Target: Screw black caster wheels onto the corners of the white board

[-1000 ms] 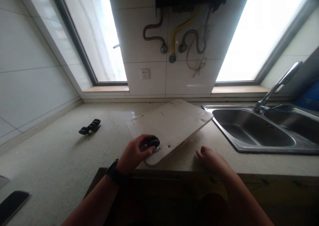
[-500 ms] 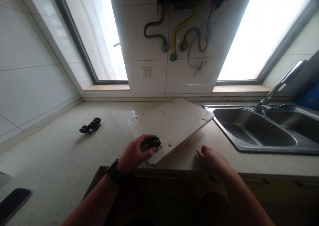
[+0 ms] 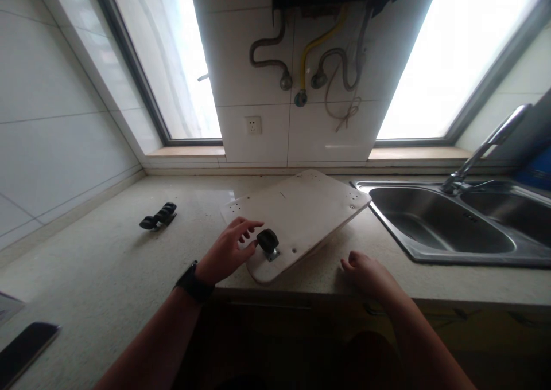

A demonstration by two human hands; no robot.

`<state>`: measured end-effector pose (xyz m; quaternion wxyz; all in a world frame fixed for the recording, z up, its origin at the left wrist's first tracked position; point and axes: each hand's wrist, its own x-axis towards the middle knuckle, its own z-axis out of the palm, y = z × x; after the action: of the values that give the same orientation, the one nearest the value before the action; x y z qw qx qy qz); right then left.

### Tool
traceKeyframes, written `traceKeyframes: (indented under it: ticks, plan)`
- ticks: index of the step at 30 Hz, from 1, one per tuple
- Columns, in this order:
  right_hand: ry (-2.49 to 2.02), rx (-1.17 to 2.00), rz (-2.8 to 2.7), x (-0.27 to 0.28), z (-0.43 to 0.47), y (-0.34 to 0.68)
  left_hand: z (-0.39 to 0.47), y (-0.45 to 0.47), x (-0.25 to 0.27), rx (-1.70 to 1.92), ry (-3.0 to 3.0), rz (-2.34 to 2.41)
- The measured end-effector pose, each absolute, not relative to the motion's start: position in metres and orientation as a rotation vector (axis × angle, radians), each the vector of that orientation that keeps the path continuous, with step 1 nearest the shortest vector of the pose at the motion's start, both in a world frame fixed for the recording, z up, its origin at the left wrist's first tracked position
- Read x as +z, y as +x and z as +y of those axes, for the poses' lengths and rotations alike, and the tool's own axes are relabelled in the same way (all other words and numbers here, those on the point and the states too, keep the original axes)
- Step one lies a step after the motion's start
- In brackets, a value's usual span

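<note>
A black caster wheel (image 3: 267, 241) with a metal mounting plate stands on the near left corner of a white board (image 3: 301, 212) with rounded corners and small holes. Just left of the caster is my left hand (image 3: 230, 249), its fingers spread and thumb close to the wheel; whether the thumb touches it I cannot tell. A dark watch sits on that wrist. To the right of the board my right hand (image 3: 365, 272) rests on the countertop (image 3: 107, 275), fingers curled in; anything inside them is hidden.
More black casters (image 3: 158, 215) lie together on the counter at the left. A dark phone-like slab (image 3: 28, 344) is at the lower left. The steel sink (image 3: 430, 221) and its faucet (image 3: 482, 149) are at the right. Pipes (image 3: 303, 63) hang on the tiled wall.
My left hand has let go of the caster and drawn back slightly to the left, its fingers spreading. The caster stays on the board's corner. My right hand has hardly moved.
</note>
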<state>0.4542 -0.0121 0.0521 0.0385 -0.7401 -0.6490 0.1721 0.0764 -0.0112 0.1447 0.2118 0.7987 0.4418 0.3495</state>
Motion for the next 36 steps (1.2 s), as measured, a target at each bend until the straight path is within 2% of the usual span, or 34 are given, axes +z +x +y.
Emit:
traceKeyframes:
  ticks: [36]
  plan:
    - [-2.285, 0.516, -1.991, 0.050, -0.010, 0.454, -0.008, 0.092, 0.142, 0.848, 1.908, 0.967]
